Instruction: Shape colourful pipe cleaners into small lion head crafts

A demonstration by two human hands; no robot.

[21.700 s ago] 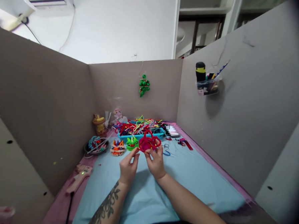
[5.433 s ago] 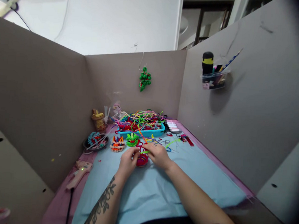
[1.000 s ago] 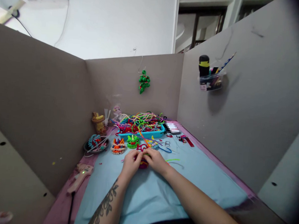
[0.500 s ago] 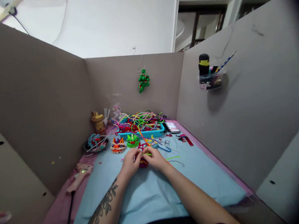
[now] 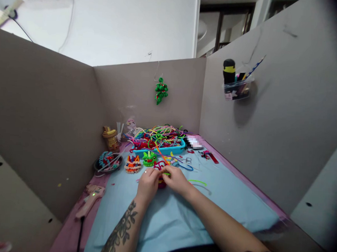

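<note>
My left hand (image 5: 147,184) and my right hand (image 5: 176,179) meet over a red and pink pipe-cleaner figure (image 5: 160,165) on the light blue mat (image 5: 180,217). Both hands are closed, fingertips pinched together on the figure and on a thin green pipe cleaner (image 5: 166,173) at its top. Most of the figure is hidden under my fingers. Another loose green pipe cleaner (image 5: 196,181) lies on the mat just right of my right hand.
A blue tray (image 5: 158,150) heaped with coloured pipe cleaners stands at the back. An orange figure (image 5: 133,164) and a green figure (image 5: 149,159) sit left of my hands. A dark bowl (image 5: 108,163) and a glue gun (image 5: 89,201) are at the left. Cardboard walls enclose the desk.
My hands stayed together on the red figure, shifting only slightly. The loose green pipe cleaner on the right lies a bit farther right than a second ago.
</note>
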